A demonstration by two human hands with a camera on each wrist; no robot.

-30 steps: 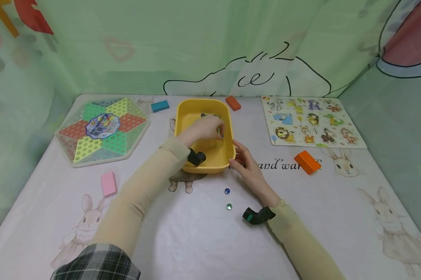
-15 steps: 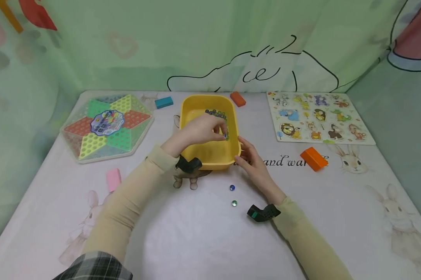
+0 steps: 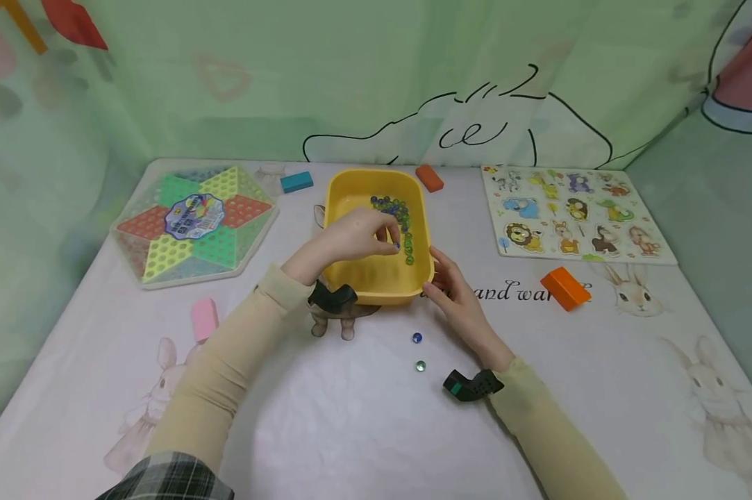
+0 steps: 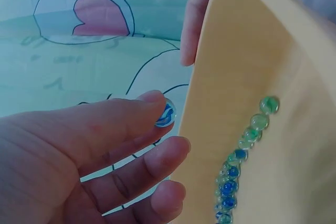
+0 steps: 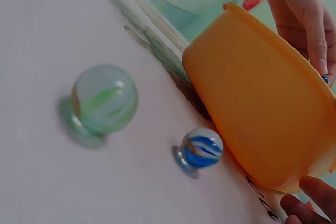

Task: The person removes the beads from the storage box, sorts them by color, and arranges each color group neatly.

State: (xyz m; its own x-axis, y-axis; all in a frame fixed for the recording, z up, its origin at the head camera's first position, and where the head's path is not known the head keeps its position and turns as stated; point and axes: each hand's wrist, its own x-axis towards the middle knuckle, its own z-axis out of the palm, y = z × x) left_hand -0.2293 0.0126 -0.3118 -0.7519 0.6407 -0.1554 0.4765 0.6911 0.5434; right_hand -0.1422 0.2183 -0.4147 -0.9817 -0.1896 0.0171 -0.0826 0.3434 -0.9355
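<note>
In the head view, my left hand (image 3: 363,234) is over the yellow bin (image 3: 376,285), pinching a blue-swirled marble (image 4: 166,114) between thumb and forefinger. The other left fingers are loosely bent, as the left wrist view shows. A curved row of green and blue marbles (image 3: 408,239) lies inside along the bin's right wall. With thumb and fingers, my right hand (image 3: 457,295) holds the bin's right side near its front corner; part of that grip is hidden. On the tablecloth in front of the bin are a blue-swirled glass marble (image 5: 201,149) and a green-swirled one (image 5: 106,99).
A hexagonal star-patterned game board (image 3: 194,226) lies at left, and an animal picture puzzle (image 3: 575,212) at right. Around the bin are a blue block (image 3: 297,182), a red-orange block (image 3: 429,178), a pink block (image 3: 205,320) and an orange block (image 3: 566,289). A green curtain hangs behind.
My left hand has lifted from inside the bin and drawn back leftward with a marble pinched. More of the marbles now show, trailing toward the bin's front. My right hand stays at the bin's side.
</note>
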